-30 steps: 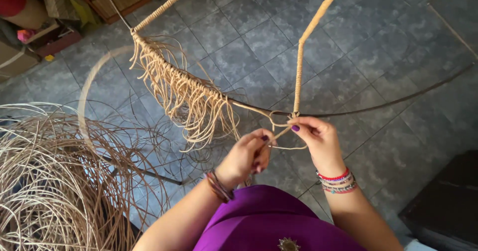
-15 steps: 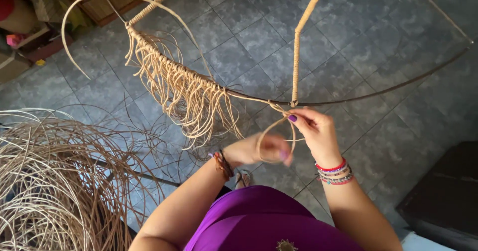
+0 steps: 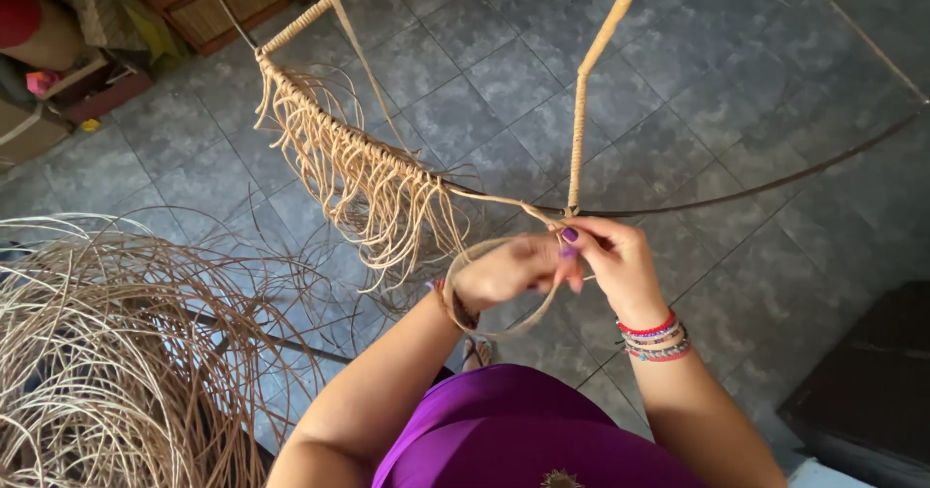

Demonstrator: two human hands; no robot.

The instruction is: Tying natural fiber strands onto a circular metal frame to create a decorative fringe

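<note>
Thin tan cane strand [image 3: 504,328], smooth, slightly glossy, looped at 6 o'clock of left hand [image 3: 509,270]. Frame rods [image 3: 581,110] wrapped in matt woven cane; dark bare metal-looking bar [image 3: 775,183] at 3 o'clock. Loose cane pile [image 3: 107,362] dry, fibrous. Floor tiles [image 3: 717,62] grey stone-look, matt. Wrist bracelets [image 3: 654,338] beaded.

Left hand [image 3: 509,273] motion-blurred, grip on cane strand [image 3: 504,328] unclear; frame [image 3: 581,110] top and cane pile [image 3: 107,362] cut off at pic edges.
</note>
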